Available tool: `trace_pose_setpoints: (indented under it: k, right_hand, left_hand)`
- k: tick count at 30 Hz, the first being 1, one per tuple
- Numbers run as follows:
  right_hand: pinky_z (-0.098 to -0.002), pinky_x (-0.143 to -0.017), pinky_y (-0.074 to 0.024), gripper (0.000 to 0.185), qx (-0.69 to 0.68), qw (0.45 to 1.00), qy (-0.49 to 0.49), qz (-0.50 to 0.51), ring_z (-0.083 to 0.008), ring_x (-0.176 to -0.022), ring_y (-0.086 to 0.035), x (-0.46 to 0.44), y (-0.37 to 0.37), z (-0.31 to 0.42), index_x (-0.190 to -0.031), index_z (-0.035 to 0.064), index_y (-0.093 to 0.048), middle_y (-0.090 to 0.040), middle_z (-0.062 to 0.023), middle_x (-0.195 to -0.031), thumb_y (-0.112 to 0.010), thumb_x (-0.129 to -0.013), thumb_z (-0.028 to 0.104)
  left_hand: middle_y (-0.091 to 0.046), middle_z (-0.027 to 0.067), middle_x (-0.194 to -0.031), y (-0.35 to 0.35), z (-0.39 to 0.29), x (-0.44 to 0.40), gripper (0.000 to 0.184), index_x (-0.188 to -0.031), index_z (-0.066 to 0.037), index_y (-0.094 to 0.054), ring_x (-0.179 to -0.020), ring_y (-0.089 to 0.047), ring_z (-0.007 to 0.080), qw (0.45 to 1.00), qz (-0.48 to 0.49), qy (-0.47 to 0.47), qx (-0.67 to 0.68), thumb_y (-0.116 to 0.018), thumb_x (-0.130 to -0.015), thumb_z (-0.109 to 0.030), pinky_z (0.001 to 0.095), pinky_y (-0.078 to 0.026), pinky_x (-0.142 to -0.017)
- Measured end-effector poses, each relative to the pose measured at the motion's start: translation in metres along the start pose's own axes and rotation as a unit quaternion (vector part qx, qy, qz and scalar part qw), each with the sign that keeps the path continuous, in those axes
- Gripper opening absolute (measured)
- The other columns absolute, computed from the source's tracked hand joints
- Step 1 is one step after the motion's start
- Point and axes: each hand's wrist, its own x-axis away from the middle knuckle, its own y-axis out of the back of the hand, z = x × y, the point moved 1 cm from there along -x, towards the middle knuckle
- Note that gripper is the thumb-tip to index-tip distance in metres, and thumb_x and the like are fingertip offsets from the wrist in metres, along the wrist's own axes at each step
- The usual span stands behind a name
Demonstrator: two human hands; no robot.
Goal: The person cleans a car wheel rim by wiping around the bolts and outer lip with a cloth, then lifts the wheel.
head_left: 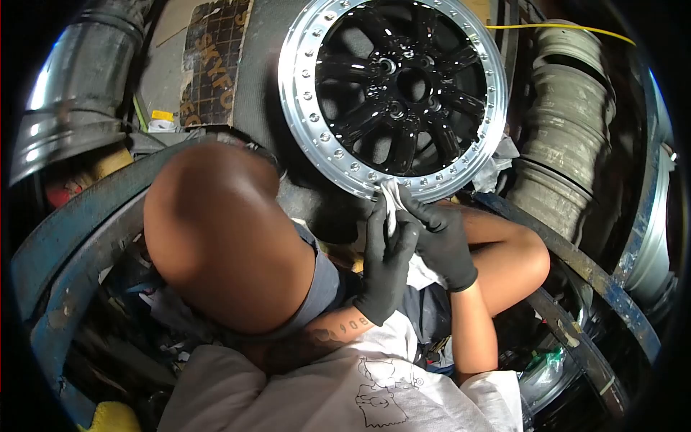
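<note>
Both my hands wear dark gloves and meet at the near edge of a wheel rim. My left hand (386,259) has its fingers closed on a white cloth (391,205). Against it, my right hand (444,241) pinches the same cloth, whose loose end hangs below between the hands. The cloth's tip is close to the silver outer lip; whether it touches cannot be told. The wheel rim (311,115) has glossy black spokes and a silver lip with small bolts around it, and it lies face up in front of me.
Metal barrels (568,129) stand in a stack at the right, with shiny cylinders (79,79) at the left. A cardboard piece (210,65) lies at upper left. Blue curved metal bars (72,216) run beside my legs. A yellow cable (576,27) crosses at upper right.
</note>
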Motion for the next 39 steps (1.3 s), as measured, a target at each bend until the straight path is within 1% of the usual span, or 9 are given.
trace_pose_setpoints:
  k: [6,11,12,16,19,29,32,35,39]
  right_hand:
    - [-0.0319,-0.079,-0.0573,0.042,0.073,0.994,0.070,-0.046,-0.0208,-0.087,-0.077,-0.005,-0.019,0.002,-0.136,-0.0020,-0.066,-0.076,-0.0253,-0.103,-0.071,-0.094,0.005]
    - [-0.0405,-0.072,-0.0581,0.053,0.202,0.972,0.117,-0.029,-0.0326,-0.078,-0.073,-0.007,-0.021,0.017,-0.142,-0.0013,-0.062,-0.073,-0.0215,-0.090,-0.067,-0.088,0.001]
    - [-0.0410,-0.074,-0.0596,0.057,0.229,0.967,0.104,-0.032,-0.0404,-0.087,-0.074,-0.005,-0.025,0.021,-0.143,0.0035,-0.062,-0.074,-0.0256,-0.102,-0.068,-0.087,0.001]
    - [-0.0464,-0.069,-0.0574,0.051,0.371,0.927,0.055,-0.021,-0.0410,-0.081,-0.071,-0.004,-0.035,0.046,-0.137,0.0055,-0.066,-0.073,-0.0222,-0.095,-0.067,-0.087,0.007]
    - [-0.0481,-0.069,-0.0557,0.060,0.352,0.930,0.081,0.064,-0.0394,-0.078,-0.070,-0.013,-0.016,0.039,-0.150,0.0020,-0.052,-0.070,-0.0231,-0.088,-0.061,-0.092,0.015]
    - [-0.0480,-0.076,-0.0561,0.051,0.189,0.978,0.087,0.033,-0.0451,-0.086,-0.070,-0.019,-0.005,0.028,-0.141,0.0079,-0.065,-0.069,-0.0280,-0.094,-0.065,-0.089,0.008]
    - [-0.0480,-0.074,-0.0558,0.052,0.257,0.962,0.093,0.029,-0.0447,-0.083,-0.070,-0.016,-0.006,0.030,-0.141,0.0092,-0.064,-0.070,-0.0270,-0.092,-0.066,-0.089,0.009]
    - [-0.0484,-0.072,-0.0552,0.051,0.244,0.963,0.110,0.027,-0.0452,-0.082,-0.069,-0.020,-0.005,0.027,-0.141,0.0093,-0.065,-0.070,-0.0268,-0.092,-0.065,-0.090,0.010]
    - [-0.0485,-0.072,-0.0553,0.056,0.255,0.960,0.112,0.028,-0.0439,-0.083,-0.070,-0.015,-0.010,0.025,-0.145,0.0097,-0.061,-0.071,-0.0249,-0.093,-0.066,-0.090,0.010]
  left_hand:
    - [-0.022,0.0137,-0.171,0.005,0.006,-0.003,0.065,-0.167,-0.003,-0.017,-0.156,-0.023,0.0232,0.999,-0.020,-0.042,-0.027,-0.046,-0.110,-0.018,0.0377,-0.022,-0.127]
    - [-0.024,0.0148,-0.171,0.010,0.015,-0.006,0.065,-0.167,-0.002,-0.017,-0.154,-0.030,0.0230,0.999,-0.031,-0.031,-0.005,-0.045,-0.109,-0.016,0.0357,-0.026,-0.126]
    - [-0.024,0.0142,-0.171,0.009,0.007,-0.006,0.064,-0.167,-0.002,-0.017,-0.155,-0.029,0.0229,0.999,-0.033,-0.013,0.012,-0.042,-0.110,-0.019,0.0360,-0.025,-0.126]
    - [-0.024,0.0130,-0.172,0.009,0.005,-0.005,0.063,-0.167,-0.003,-0.017,-0.154,-0.029,0.0224,0.990,-0.041,0.050,0.126,-0.037,-0.111,-0.024,0.0367,-0.024,-0.127]
    - [-0.026,0.0131,-0.171,0.008,0.014,-0.003,0.064,-0.167,-0.002,-0.018,-0.153,-0.031,0.0219,0.992,-0.032,0.031,0.120,-0.043,-0.111,-0.022,0.0359,-0.026,-0.125]
    - [-0.031,0.0127,-0.169,0.009,-0.002,-0.006,0.067,-0.166,-0.001,-0.021,-0.147,-0.040,0.0188,0.997,-0.027,-0.051,-0.052,-0.054,-0.108,-0.013,0.0322,-0.034,-0.120]
    - [-0.032,0.0128,-0.169,0.011,0.028,-0.011,0.067,-0.166,-0.001,-0.022,-0.146,-0.041,0.0189,0.996,-0.022,-0.037,0.084,-0.054,-0.108,-0.013,0.0316,-0.035,-0.119]
    - [-0.023,0.0191,-0.171,0.007,-0.003,-0.007,0.064,-0.164,0.004,-0.021,-0.158,-0.023,0.0257,0.999,-0.021,-0.023,-0.036,-0.046,-0.111,-0.022,0.0369,-0.020,-0.128]
    - [-0.037,0.0162,-0.166,0.006,0.026,-0.012,0.066,-0.165,0.000,-0.024,-0.146,-0.042,0.0203,0.996,-0.050,-0.058,0.041,-0.056,-0.108,-0.015,0.0315,-0.034,-0.119]
